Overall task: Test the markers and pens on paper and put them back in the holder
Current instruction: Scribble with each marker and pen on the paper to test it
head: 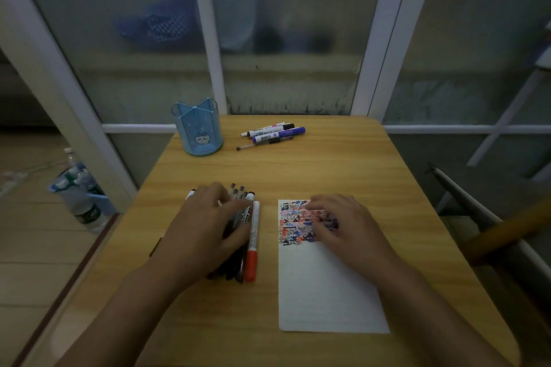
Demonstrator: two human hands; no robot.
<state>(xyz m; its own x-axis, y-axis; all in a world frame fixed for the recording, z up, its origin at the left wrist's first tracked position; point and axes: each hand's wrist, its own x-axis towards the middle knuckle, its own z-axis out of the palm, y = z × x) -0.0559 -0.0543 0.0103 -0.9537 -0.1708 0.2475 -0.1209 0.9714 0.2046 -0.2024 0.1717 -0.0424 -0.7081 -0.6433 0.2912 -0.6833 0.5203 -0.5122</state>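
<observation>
Counts: one blue translucent plastic holder (199,131), round, split into wedge compartments, cartoon face on the front, standing at the far-left corner of the wood-grain surface (328,164). Looks empty from here.

Just right of the holder, a loose group (272,133) of four: a white-bodied marker with a black cap, a thin one with a pink band behind it, a blue marker, and a slim clear pen with a black tip. All lying flat, roughly parallel.

Near-left: a bundle of pens (238,235) under the left hand (205,223), mostly dark barrels; exact count unreadable, at least six ends show. Red-capped white marker (252,243) lies at the bundle's right edge, touching it.

One sheet of white paper (325,286), rectangular, flat, near-right; top third packed with red, blue, black and purple scribbles.

Left hand: fingers loosely curved and laid over the bundle; can't tell if any pen is pinched. Right hand (343,226): palm down on the scribbled area, fingers relaxed and slightly spread, holding nothing.
</observation>
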